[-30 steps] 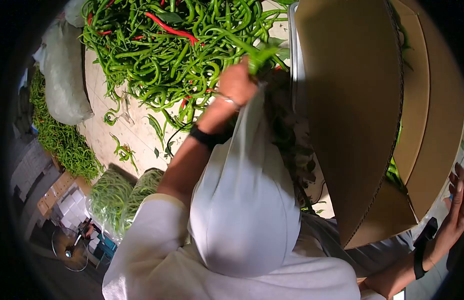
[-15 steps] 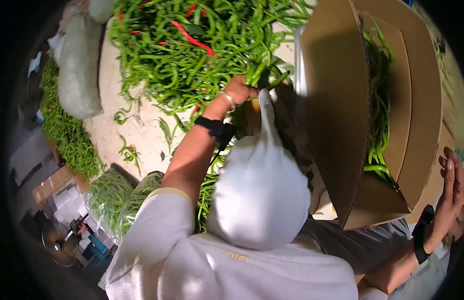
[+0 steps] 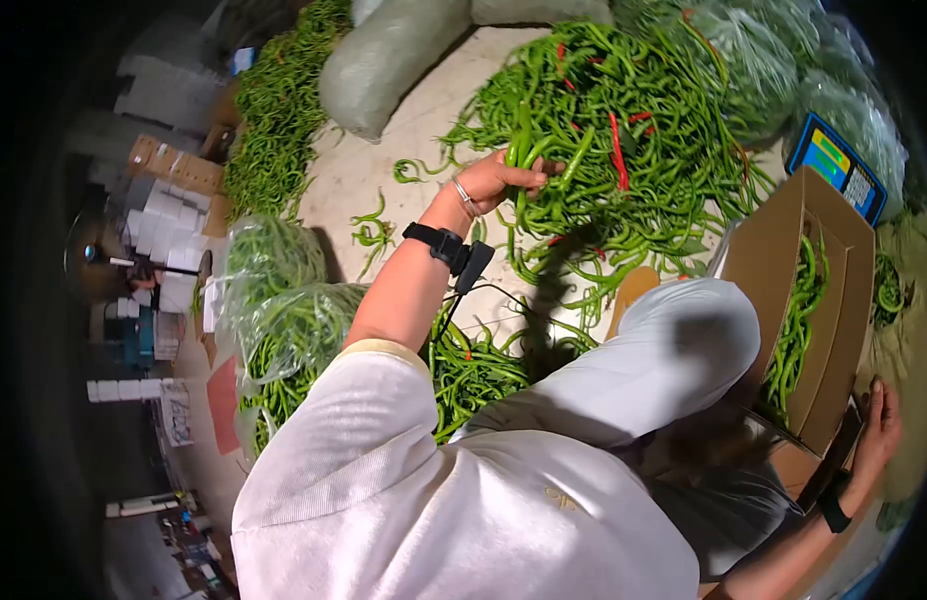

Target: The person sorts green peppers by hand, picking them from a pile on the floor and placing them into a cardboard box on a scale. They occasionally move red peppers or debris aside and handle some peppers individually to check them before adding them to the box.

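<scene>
My left hand (image 3: 492,183) is closed around several green chili peppers (image 3: 525,135), which stick up past the fingers and thumb. It is over the near left edge of a big heap of green chili peppers (image 3: 649,185), with a few red ones among them. At the right, my right hand (image 3: 877,432) has its fingers stretched out beside the near end of an open cardboard box (image 3: 752,245). Inside that box lie more green chili peppers (image 3: 792,350).
A blue sign or packet (image 3: 837,168) stands behind the box. Clear bags of peppers (image 3: 284,320) sit at the left. Stuffed pale sacks (image 3: 389,70) lie at the back, near another pepper heap (image 3: 284,120). My bent knee (image 3: 694,325) is between heap and box.
The view has swung, so the heap and box appear further right. My left hand has come up from the heap's edge with peppers in it. My right hand remains by the box.
</scene>
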A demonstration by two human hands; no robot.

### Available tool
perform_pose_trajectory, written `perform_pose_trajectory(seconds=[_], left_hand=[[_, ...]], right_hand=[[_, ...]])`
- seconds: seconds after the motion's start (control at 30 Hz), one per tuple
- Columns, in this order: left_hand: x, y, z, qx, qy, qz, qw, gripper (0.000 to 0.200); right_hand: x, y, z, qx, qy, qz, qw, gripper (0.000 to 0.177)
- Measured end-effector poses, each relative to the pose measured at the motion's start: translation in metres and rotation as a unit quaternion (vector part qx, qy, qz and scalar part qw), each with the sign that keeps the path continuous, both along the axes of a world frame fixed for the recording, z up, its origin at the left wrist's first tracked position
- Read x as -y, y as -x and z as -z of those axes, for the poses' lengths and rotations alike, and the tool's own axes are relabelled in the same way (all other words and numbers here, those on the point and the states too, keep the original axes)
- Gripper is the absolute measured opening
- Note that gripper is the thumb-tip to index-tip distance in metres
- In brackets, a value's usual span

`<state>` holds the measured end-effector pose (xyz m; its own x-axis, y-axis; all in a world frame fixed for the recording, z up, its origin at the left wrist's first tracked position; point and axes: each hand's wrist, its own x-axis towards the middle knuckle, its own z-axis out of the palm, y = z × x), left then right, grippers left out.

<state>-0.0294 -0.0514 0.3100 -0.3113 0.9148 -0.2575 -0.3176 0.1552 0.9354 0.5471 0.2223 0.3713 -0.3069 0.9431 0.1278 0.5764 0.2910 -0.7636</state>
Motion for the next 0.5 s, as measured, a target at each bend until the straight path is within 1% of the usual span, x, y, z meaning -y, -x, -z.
perform_pose_trajectory(seconds=[0.03, 0.07, 0.1, 0.17, 0.2, 0.23, 0.3, 0.33, 0.4, 0.43, 0.47, 0.5], left_hand=[[0.008, -0.001, -0.013, 0.021, -0.026, -0.004, 0.999, 0.016], [0.018, -0.002, -0.025, 0.022, -0.071, 0.014, 0.997, 0.016], [0.026, -0.003, -0.035, 0.01, -0.083, 0.01, 0.996, 0.016], [0.039, -0.01, -0.053, 0.046, -0.146, 0.039, 0.987, 0.022], [0.041, -0.019, -0.061, 0.054, -0.155, 0.024, 0.986, 0.025], [0.045, -0.022, -0.068, 0.066, -0.167, 0.046, 0.983, 0.031], [0.049, -0.027, -0.077, 0.116, -0.184, 0.06, 0.974, 0.037], [0.048, -0.03, -0.079, 0.115, -0.188, 0.065, 0.973, 0.037], [0.045, -0.038, -0.086, 0.185, -0.226, 0.088, 0.952, 0.042], [0.043, -0.044, -0.087, 0.185, -0.225, 0.094, 0.952, 0.042], [0.037, -0.051, -0.089, 0.175, -0.232, 0.11, 0.95, 0.043], [0.029, -0.059, -0.094, 0.164, -0.241, 0.127, 0.948, 0.043]], right_hand=[[-0.005, -0.005, 0.001, 0.018, 0.014, -0.007, 1.0, 0.04], [-0.007, -0.009, -0.001, 0.035, 0.025, -0.013, 0.999, 0.04], [-0.006, -0.01, -0.003, 0.024, 0.013, -0.017, 0.999, 0.04], [-0.006, -0.011, 0.0, 0.029, -0.02, -0.007, 0.999, 0.04], [-0.006, -0.009, 0.001, 0.01, -0.038, -0.004, 0.999, 0.036], [-0.006, -0.01, 0.001, 0.003, -0.048, -0.004, 0.999, 0.036], [0.001, -0.006, -0.008, 0.074, -0.06, 0.021, 0.995, 0.032], [0.0, -0.008, -0.002, 0.033, -0.069, 0.023, 0.997, 0.03], [0.003, -0.011, -0.003, 0.028, -0.058, 0.01, 0.998, 0.031], [0.005, -0.014, -0.004, 0.023, -0.043, -0.006, 0.999, 0.032], [0.006, -0.019, -0.007, 0.055, -0.032, -0.007, 0.998, 0.033], [0.01, -0.02, -0.01, 0.052, -0.034, 0.003, 0.998, 0.033]])
